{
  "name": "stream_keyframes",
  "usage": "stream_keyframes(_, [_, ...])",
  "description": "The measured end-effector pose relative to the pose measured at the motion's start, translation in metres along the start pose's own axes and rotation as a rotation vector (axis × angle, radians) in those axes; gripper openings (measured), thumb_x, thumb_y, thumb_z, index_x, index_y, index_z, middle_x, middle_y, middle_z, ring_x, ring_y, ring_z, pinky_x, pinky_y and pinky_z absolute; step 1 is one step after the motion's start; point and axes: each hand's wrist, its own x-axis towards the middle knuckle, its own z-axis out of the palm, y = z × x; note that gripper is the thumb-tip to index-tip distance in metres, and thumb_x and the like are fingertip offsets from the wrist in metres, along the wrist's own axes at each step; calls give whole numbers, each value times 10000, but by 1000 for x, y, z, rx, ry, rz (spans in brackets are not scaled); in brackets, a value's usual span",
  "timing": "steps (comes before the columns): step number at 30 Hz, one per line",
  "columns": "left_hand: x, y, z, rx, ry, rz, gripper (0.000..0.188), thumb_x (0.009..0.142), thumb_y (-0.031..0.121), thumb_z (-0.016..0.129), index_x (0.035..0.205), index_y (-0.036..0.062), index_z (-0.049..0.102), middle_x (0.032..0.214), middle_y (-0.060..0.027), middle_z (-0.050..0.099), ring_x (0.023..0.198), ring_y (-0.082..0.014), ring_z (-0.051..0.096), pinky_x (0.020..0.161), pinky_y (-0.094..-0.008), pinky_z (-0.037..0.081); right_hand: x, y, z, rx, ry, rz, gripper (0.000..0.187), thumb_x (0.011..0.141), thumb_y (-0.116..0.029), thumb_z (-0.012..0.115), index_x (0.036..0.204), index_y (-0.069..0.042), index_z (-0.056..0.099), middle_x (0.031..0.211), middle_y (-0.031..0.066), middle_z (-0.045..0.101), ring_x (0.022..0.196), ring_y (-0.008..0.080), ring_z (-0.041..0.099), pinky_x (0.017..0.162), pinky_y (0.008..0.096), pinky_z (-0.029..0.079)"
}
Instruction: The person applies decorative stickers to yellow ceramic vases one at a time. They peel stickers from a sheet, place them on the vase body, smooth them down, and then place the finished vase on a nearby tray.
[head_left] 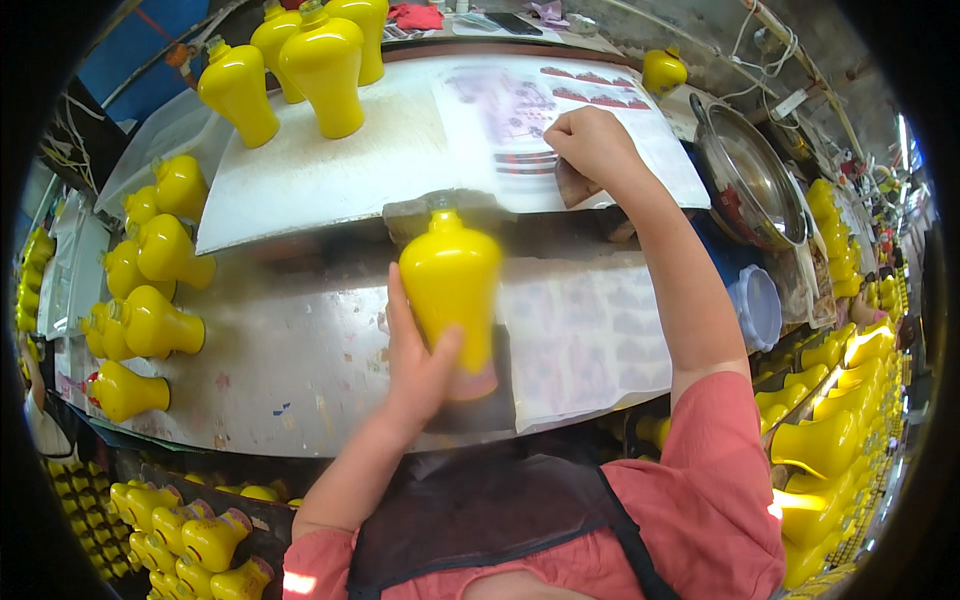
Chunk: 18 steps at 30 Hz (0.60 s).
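My left hand [415, 370] is closed around the lower part of a glossy yellow bottle [447, 275] with a narrow clear neck. Its wide shoulder points away from me, over a dark grey pad [402, 222] at the edge of the raised white board. Farther right, my right hand [597, 145] is closed in a fist on a small flat brown piece [573, 186], perhaps a scraper. That piece is over a white sheet [665, 160] bearing dark red printed strips [598, 98] and purple smudges.
Several yellow bottles stand at the back left [323, 75], and more line the table's left side [163, 320]. A metal basin [750, 165] and white tub [757, 308] are at right. Another pale patterned sheet [595, 345] lies nearer. Racks of yellow bottles [815, 440] flank me.
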Motion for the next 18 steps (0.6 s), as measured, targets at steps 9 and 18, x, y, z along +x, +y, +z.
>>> stream_keyframes(9, [-4, -10, -1, -52, 6, 18, 992, 863, 119, 671, 1649, 15, 74, 1588, -244, 340, 1463, -357, 384, 1212, -460, 318, 46, -54, 39, -230, -139, -44, 413, 869, -386, 690, 973, 1, 790, 941, 199, 760, 897, 375, 726, 846, 453, 572])
stream_keyframes(18, [-3, -16, -5, 4, 15, 40, 997, 833, 129, 725, 1634, -6, 147, 1596, -255, 346, 1494, -373, 356, 1230, -460, 292, 22, -69, 33, -366, -345, -116, 294, 940, -166, 582, 1158, -95, 765, 1093, 191, 731, 1013, 364, 702, 887, 458, 559])
